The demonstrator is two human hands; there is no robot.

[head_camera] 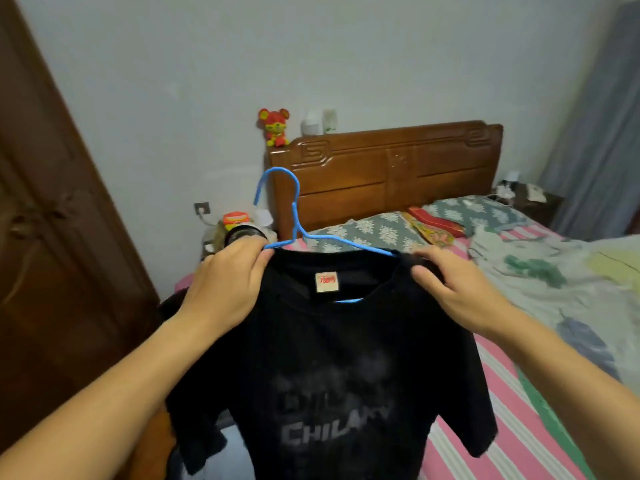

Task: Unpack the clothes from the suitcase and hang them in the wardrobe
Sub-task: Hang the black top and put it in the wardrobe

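Arms: both yours, reaching forward, raised at chest height over the bed point(540, 403) edge.
Left hand point(228, 289): fingers curled, gripping the shirt point(332, 382) shoulder and hanger point(294, 216) end.
Right hand point(460, 292): pinching the other shoulder near the collar.
Shirt: black, hanging between your hands, hanger partly inside the neck, hook upright above.

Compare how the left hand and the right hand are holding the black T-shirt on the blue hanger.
The left hand grips the black T-shirt at its shoulder, where the blue hanger arm enters the collar; the right hand pinches the opposite shoulder. The left hand's fingers curl under and out of view; the right hand's thumb shows, lying on the fabric. Both hold the shirt up at about the same height.
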